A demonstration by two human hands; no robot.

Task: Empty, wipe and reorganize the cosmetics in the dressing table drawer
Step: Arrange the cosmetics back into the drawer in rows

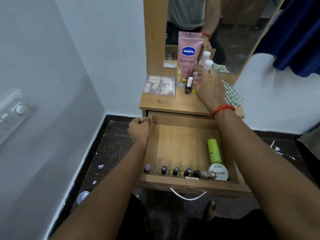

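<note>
Pale walls are framing the wooden dressing table (166, 103) we are facing, its open wooden drawer (181, 144) below. At nine o'clock our left hand (139, 129) is curling into a fist against the drawer's left wall, holding nothing we can see. Small dark-capped bottles (175, 171) are lining the drawer's six o'clock edge, a green tube (214, 150) lying at three. At twelve our right hand (207, 89) is closing its fingers around a small white-capped bottle (207, 65). We are risking knocking over the black nail polish bottle (189, 85) and the tall pink lotion tube (187, 59) just beside it.
</note>
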